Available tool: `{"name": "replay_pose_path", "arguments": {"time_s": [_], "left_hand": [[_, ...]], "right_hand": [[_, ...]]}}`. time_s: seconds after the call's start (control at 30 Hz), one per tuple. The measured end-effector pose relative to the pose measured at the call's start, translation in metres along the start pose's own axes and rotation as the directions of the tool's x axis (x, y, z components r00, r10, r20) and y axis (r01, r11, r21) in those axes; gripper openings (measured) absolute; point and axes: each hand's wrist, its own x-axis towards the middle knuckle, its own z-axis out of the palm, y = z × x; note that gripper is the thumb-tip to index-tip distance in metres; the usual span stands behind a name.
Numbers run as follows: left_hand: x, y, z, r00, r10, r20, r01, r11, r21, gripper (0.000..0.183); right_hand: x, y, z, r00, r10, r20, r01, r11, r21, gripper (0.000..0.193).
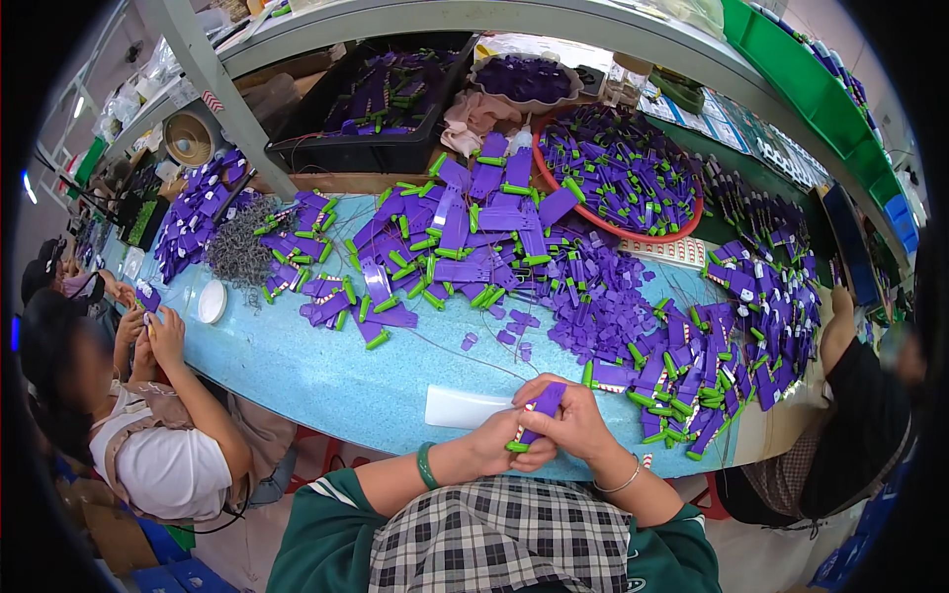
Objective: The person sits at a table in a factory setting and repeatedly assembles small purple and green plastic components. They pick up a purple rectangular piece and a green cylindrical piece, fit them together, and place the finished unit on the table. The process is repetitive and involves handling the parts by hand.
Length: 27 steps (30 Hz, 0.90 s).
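Note:
At the table's near edge I hold a flat purple plastic piece with a green end (543, 405) in both hands. My left hand (490, 445) is closed round its lower, green end. The fingers of my right hand (581, 423) are closed on its upper part, with the thumb lying across it. The fingers partly hide the piece. Close behind my left hand lies a white rectangular sheet or plate (463, 406). Right of my hands spreads a heap of similar purple pieces with green ends (682, 381). Small loose purple parts (593, 306) are piled beyond my hands.
More purple-green pieces (455, 232) cover the table's middle. Behind them stand a red basket (700, 219) and a black crate (326, 155), both filled with purple parts. A tangle of metal bits (240, 247) and a white dish (212, 301) lie left. Co-workers sit at both sides.

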Motion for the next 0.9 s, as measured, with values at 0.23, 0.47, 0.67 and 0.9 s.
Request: {"name": "replay_pose_path", "arguments": {"time_s": [0.23,0.47,0.67,0.9], "left_hand": [[-0.012,0.013,0.025,0.863,0.498,-0.083,-0.337,0.691,0.64,0.026],[-0.032,0.059,0.035,0.484,0.384,0.786,-0.079,-0.876,0.476,0.025],[-0.026,0.049,0.021,0.439,0.263,0.859,-0.144,-0.923,0.356,0.021],[-0.03,0.046,0.021,0.4,0.202,0.894,-0.202,-0.932,0.301,0.018]], "right_hand": [[-0.001,-0.018,0.003,0.995,0.074,-0.06,-0.027,0.821,0.571,0.035],[0.004,-0.02,-0.011,0.983,0.182,0.029,-0.162,0.781,0.603,0.018],[0.006,-0.019,-0.008,0.968,0.25,0.022,-0.212,0.764,0.61,0.006],[0.002,-0.017,0.005,0.922,0.366,0.13,-0.361,0.686,0.632,0.015]]}}
